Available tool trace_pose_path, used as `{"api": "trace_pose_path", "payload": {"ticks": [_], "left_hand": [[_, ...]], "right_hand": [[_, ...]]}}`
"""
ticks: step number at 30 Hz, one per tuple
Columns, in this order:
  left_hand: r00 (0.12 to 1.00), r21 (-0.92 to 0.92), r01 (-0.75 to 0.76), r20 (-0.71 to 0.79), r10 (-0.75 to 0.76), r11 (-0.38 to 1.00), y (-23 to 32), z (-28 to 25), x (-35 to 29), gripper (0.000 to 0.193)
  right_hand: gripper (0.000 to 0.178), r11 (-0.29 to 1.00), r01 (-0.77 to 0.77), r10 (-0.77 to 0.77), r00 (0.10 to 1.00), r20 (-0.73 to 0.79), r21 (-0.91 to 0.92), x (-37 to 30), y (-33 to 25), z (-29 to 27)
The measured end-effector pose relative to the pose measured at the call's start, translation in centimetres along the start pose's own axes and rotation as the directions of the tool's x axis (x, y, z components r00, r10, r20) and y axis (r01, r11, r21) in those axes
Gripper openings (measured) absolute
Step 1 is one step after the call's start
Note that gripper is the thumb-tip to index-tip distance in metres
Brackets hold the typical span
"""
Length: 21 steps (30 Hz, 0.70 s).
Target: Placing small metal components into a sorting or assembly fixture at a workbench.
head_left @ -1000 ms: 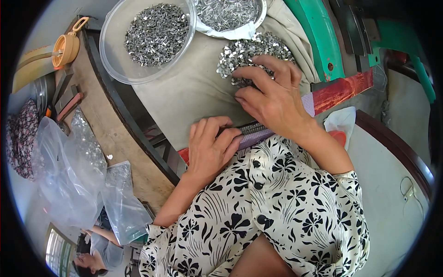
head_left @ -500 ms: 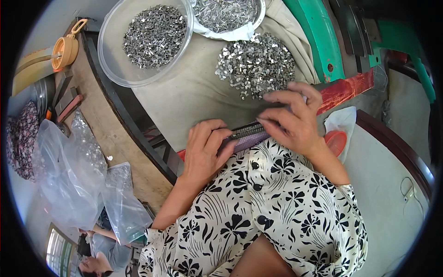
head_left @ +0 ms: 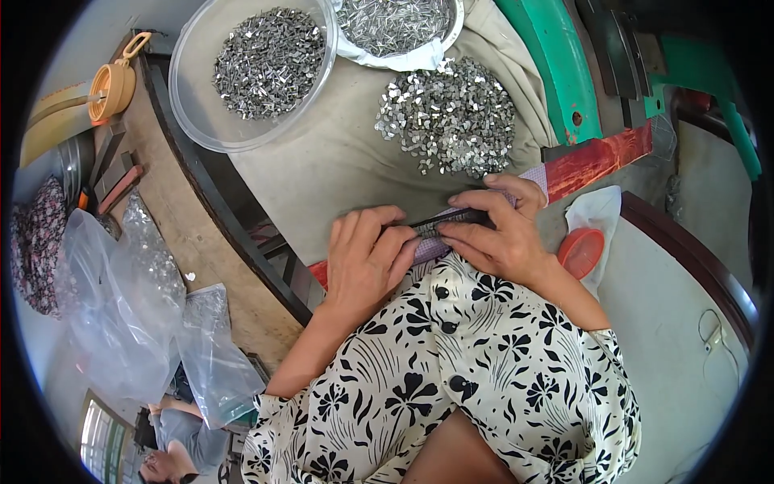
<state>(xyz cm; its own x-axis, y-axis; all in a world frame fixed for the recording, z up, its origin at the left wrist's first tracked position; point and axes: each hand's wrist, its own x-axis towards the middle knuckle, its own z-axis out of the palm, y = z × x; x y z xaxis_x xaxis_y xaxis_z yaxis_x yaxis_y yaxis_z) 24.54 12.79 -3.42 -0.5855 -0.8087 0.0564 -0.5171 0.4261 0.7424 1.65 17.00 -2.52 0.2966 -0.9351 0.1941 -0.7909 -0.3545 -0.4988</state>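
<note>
A dark, narrow strip (head_left: 435, 221) with a row of small grey pieces along it lies crosswise close to my body. My left hand (head_left: 359, 254) is closed at its left end, thumb and fingertips pinching there. Over the right part, my right hand (head_left: 508, 242) is bent closed, its fingers and thumb on the strip. Beneath both hands runs a purple checked cloth (head_left: 425, 255). Just beyond my right fingers, a pile of small shiny metal pieces (head_left: 447, 113) rests on the beige cloth (head_left: 322, 173). My fingers hide both ends of the strip.
A clear round tub (head_left: 189, 105) of small metal parts and a white bowl (head_left: 457, 32) of thin metal pins stand at the far side. Green machine frame (head_left: 556, 64) and a red board (head_left: 601, 165) border the right. Plastic bags (head_left: 121, 306) hang left. Another person (head_left: 189, 444) sits lower left.
My right hand has come down from above the strip, near the pile, and its fingers have closed onto the strip. My left hand has barely moved.
</note>
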Motion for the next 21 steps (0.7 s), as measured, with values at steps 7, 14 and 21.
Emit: {"api": "trace_pose_path", "payload": {"ticks": [7,14,21], "left_hand": [[1.0,0.007,-0.005,-0.022,0.005,1.0,0.0,0.1,0.1,0.026],[0.998,0.007,-0.051,-0.044,0.052,0.999,0.5,1.2,0.8,0.03],[0.993,0.009,-0.098,-0.063,0.098,0.995,0.5,1.7,1.4,0.026]], "right_hand": [[0.018,0.996,-0.014,0.005,0.995,-0.103,-0.085,3.7,1.4,-0.1],[0.013,0.994,0.006,-0.005,1.0,0.007,-0.111,6.8,1.2,0.2],[0.014,0.997,-0.056,0.055,0.998,-0.012,-0.062,7.2,0.9,0.3]]}}
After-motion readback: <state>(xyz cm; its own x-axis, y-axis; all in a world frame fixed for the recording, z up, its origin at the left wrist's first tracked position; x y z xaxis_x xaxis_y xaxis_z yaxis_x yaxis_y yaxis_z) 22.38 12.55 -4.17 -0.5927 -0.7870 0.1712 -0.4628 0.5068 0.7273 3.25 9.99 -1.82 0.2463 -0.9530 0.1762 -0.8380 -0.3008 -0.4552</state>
